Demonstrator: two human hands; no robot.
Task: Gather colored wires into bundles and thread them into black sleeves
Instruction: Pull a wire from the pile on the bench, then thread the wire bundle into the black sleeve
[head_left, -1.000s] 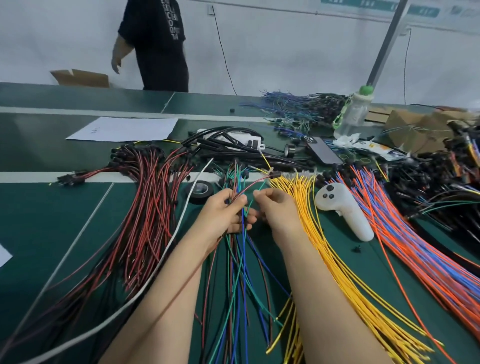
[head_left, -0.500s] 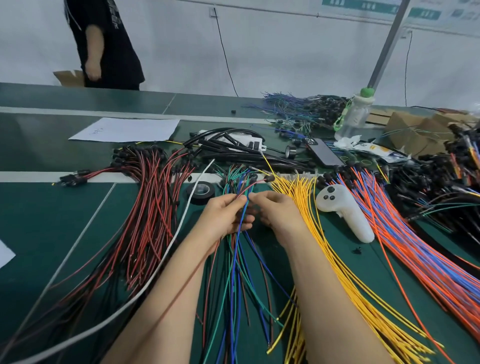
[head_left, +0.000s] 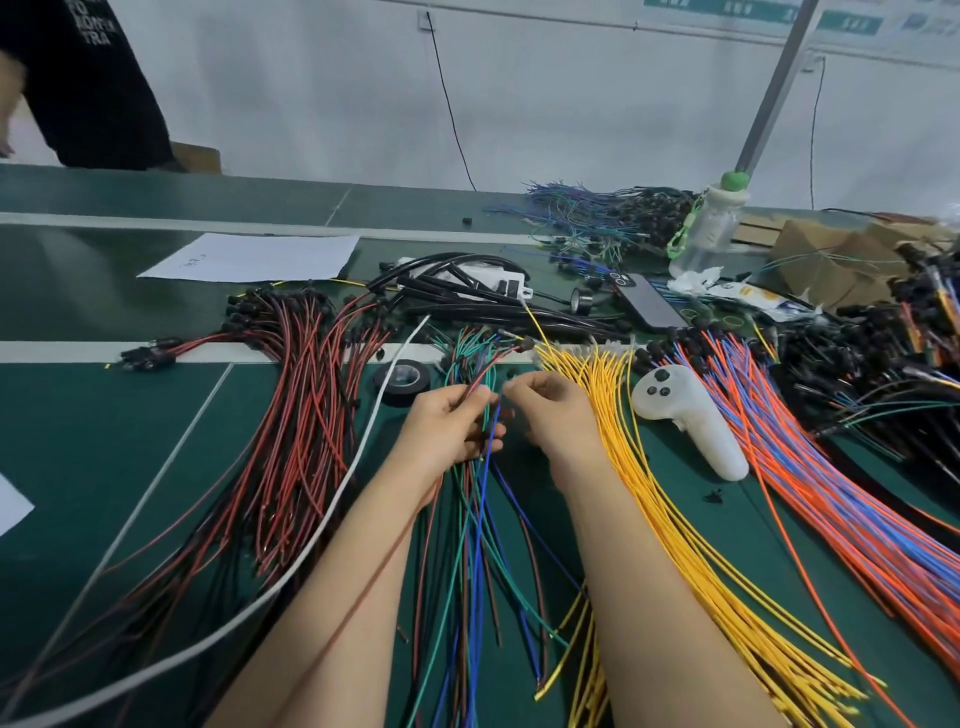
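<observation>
At your far left a fan of red-and-black wires (head_left: 291, 415) spreads over the green table (head_left: 78, 441), with one white cable (head_left: 363, 452) curving along its right side and one roll of black tape (head_left: 402, 379) just beyond. Next comes your left hand (head_left: 452, 431), fingers curled round a handful of mixed wires (head_left: 478, 545) in green, blue and dark red. That bundle is what you are working on, and its long axis runs from the hand back toward you, between your forearms. Your right hand (head_left: 550, 415) sits just beside the left, fingers curled with the tips drawn together at the bundle's upper part. Blur hides whether they pinch a strand, so I cannot tell. The black sleeves (head_left: 467, 291) lie in a heap straight beyond both hands, well apart from them, mostly crosswise to your bundle. You will likely have to reach forward and turn a sleeve in line with the wires, and the right hand looks slightly nearer and less loaded. Further right lie the yellow wires (head_left: 649, 493), one white controller (head_left: 685, 415), then the orange-and-blue wires (head_left: 831, 493). That makes four wire fans near you, two hands, one tape roll and one controller. The strands and sleeves are too many and too tangled to count.
</observation>
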